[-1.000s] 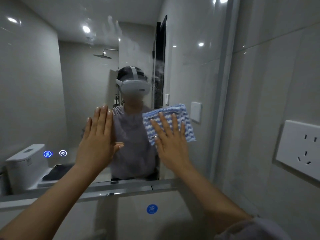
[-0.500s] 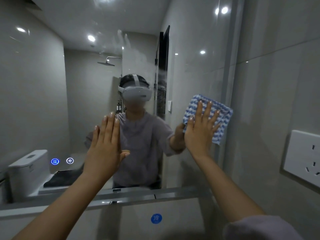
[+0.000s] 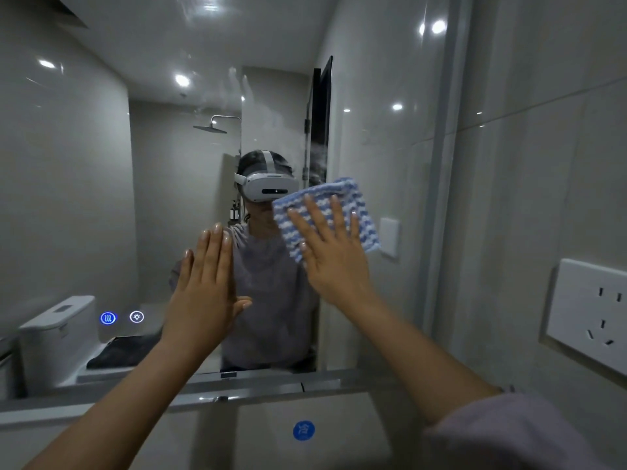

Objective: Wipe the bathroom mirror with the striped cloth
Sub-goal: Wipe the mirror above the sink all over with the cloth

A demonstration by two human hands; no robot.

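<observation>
R hand point(image 3: 334, 262) flat on striped cloth point(image 3: 363, 226), mid-height on mirror point(image 3: 84, 198).
Your R fingers point(image 3: 315, 220) were straight & spread, pressing the cloth to the glass, nothing pinched. L hand point(image 3: 207, 286) was up flat, fingers together, thumb out, holding nothing; contact w/ glass unclear. Cloth sat near the mirror's R edge w/ some glass btwn them. Wide glass lay open to the L & above; ledge point(image 3: 258, 390) ran below.
</observation>
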